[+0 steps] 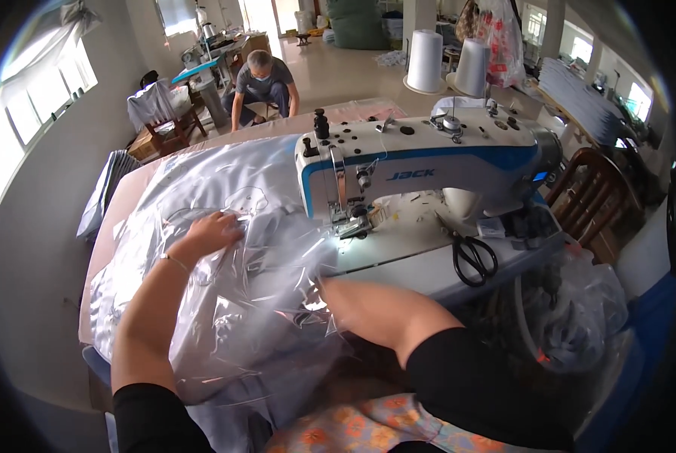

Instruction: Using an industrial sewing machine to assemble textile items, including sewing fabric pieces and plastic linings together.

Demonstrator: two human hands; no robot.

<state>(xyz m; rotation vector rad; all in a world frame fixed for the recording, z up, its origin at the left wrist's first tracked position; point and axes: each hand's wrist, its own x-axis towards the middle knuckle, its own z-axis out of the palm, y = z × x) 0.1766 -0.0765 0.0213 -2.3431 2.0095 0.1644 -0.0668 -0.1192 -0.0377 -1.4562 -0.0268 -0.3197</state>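
Observation:
A loose sheet of clear plastic film covers much of the pale lavender fabric on the table, left of the sewing machine. My left hand rests on the film and fabric, its fingers stretched toward the right. The fingertips are partly lost in the shiny folds. From the lower right my right forearm reaches across below the machine's needle area. The right hand itself is hidden by film and blur, so its fingers do not show. The needle area is lit, close to the film's right edge.
Black-handled scissors lie on the machine bed. Two white thread cones stand behind the machine. A person bends at the table's far side. A wooden chair stands right; a plastic bag hangs below the table's right end.

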